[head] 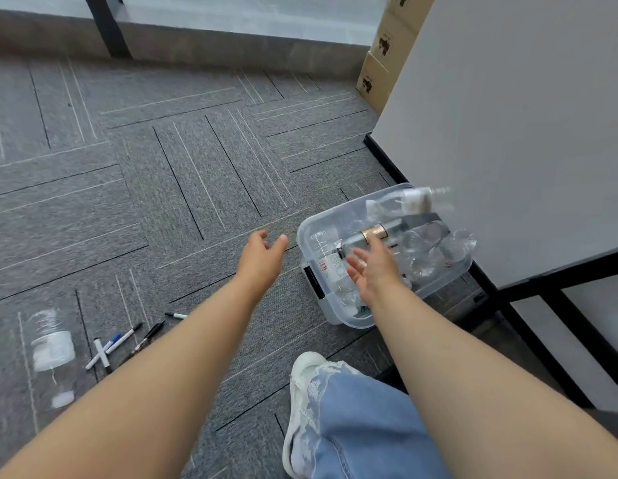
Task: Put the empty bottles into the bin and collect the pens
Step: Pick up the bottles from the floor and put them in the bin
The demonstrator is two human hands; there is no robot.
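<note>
A clear plastic bin (309, 236) sits on the carpet at the right and holds several empty bottles. One clear bottle (409, 202) is blurred in the air above the bin's far side, touching neither hand. My right hand (371, 267) hovers over the bin's near part, fingers spread and holding nothing. My left hand (264, 252) is stretched out left of the bin, fingers relaxed and empty. Another empty bottle (52, 350) lies on the carpet at the far left. Several pens (124, 340) lie scattered beside it, partly hidden by my left forearm.
A white-topped table with black legs (508, 133) stands over the bin's right side. Cardboard boxes (383, 60) are stacked at the back by a window ledge. My knee in jeans and a white shoe (307, 392) are at the bottom centre.
</note>
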